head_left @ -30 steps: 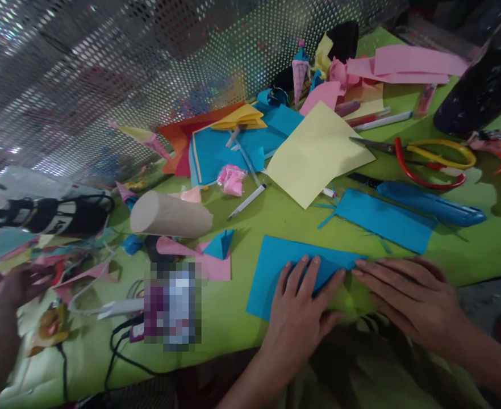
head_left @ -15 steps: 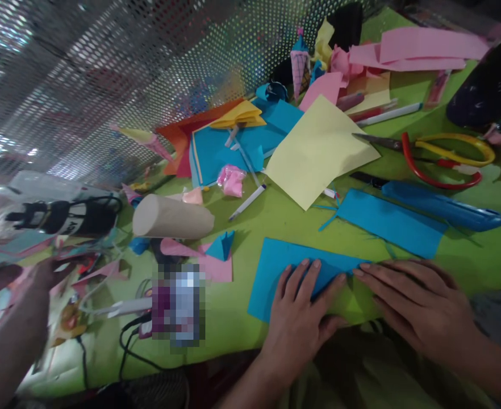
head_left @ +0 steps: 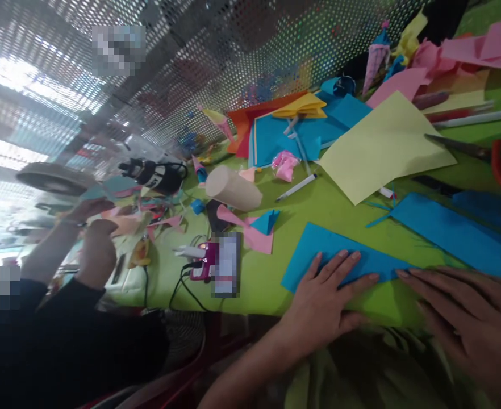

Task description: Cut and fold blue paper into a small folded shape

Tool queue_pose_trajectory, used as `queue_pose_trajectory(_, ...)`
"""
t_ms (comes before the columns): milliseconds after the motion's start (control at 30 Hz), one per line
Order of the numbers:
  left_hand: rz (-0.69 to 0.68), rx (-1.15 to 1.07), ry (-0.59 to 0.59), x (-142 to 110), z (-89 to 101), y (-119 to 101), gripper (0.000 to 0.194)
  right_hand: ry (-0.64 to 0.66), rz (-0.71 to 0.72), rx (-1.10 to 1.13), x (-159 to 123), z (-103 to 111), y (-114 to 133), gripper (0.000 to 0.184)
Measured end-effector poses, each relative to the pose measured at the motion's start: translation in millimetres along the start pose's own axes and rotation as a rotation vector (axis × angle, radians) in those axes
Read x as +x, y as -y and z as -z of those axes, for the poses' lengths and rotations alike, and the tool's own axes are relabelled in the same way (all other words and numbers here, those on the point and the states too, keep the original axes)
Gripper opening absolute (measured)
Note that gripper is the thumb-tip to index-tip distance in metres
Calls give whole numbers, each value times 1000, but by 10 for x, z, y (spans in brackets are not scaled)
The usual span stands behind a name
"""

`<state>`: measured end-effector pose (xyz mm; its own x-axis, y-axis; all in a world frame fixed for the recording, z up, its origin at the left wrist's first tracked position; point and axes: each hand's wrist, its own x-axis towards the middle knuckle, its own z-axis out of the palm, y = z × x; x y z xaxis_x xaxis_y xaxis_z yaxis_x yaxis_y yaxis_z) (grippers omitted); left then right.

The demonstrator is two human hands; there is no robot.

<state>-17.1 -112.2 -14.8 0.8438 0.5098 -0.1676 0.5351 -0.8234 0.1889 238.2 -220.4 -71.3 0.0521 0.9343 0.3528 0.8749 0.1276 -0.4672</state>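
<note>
A blue sheet of paper [head_left: 310, 250] lies on the green table [head_left: 327, 207] near its front edge. My left hand [head_left: 327, 298] rests flat on the sheet with its fingers spread, open. My right hand [head_left: 467, 318] lies flat beside it at the sheet's right end, fingers stretched out and open, fingertips nearly touching those of the left. Neither hand holds anything.
A yellow sheet [head_left: 382, 147], a second blue strip [head_left: 455, 233], red-handled scissors [head_left: 489, 156], a marker [head_left: 296, 187], a cardboard roll [head_left: 233, 187] and a pile of coloured papers [head_left: 284, 125] lie behind. Another person's hands [head_left: 91, 233] are at the left. A perforated metal panel [head_left: 199, 51] stands at the back.
The view has swung left, so everything sits further right in the frame. My hands stay flat on the blue sheet. The other person at the left now shows more fully.
</note>
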Motion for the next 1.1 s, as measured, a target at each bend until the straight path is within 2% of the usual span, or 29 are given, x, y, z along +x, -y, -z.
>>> queue_pose_trajectory(167,-6,28,7,23,-14,50,71,12,16,-76,3,20,16,55)
queue_pose_trajectory(367,1,53,4,-21,-25,102,71,-19,90,-109,44,24,-21,60)
queue_pose_trajectory(467,15,77,-17,-94,-29,139,71,-27,139,-131,60,30,-38,62)
queue_pose_trajectory(633,46,118,-43,-274,-52,228,76,1,125,-134,44,33,-44,63)
queue_pose_trajectory(767,145,161,-85,-482,-50,260,84,2,109,-129,23,16,-46,62)
queue_pose_trajectory(867,197,183,-148,-606,-44,126,88,11,105,-133,18,15,-46,64)
queue_pose_trajectory(933,138,172,-190,-623,-51,-48,91,22,103,-146,14,19,-53,65)
queue_pose_trajectory(1000,15,122,-210,-578,-67,-238,92,36,108,-156,7,21,-73,64)
queue_pose_trajectory(1100,-61,48,-149,-444,-112,-430,85,58,124,-150,-7,13,-118,65)
